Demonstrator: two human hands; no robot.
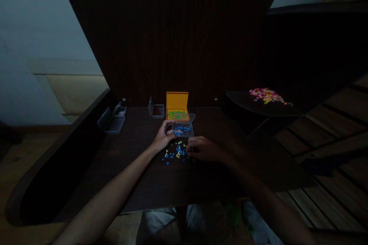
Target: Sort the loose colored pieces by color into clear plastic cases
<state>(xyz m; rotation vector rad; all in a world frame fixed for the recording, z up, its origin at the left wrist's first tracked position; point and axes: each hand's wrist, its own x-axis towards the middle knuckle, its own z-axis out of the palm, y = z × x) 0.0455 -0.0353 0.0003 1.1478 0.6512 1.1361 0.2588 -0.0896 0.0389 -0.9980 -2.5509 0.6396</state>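
A loose heap of tiny blue and yellow beads (174,152) lies on the dark wooden table (143,176). Just behind it stands a small clear box (184,129) with blue beads inside. My left hand (164,134) reaches to that box's left edge, its fingertips pinched together at the rim; whether a bead is between them is too small to make out. My right hand (203,149) rests on the right side of the heap, fingers curled down onto the beads. An orange box (177,106) with its lid up holds green beads further back.
A clear box (156,110) with dark contents stands left of the orange one. Two empty clear boxes (114,121) sit at the table's left rim. A pile of pink and yellow beads (266,95) lies on a dark tray at right. The room is dim.
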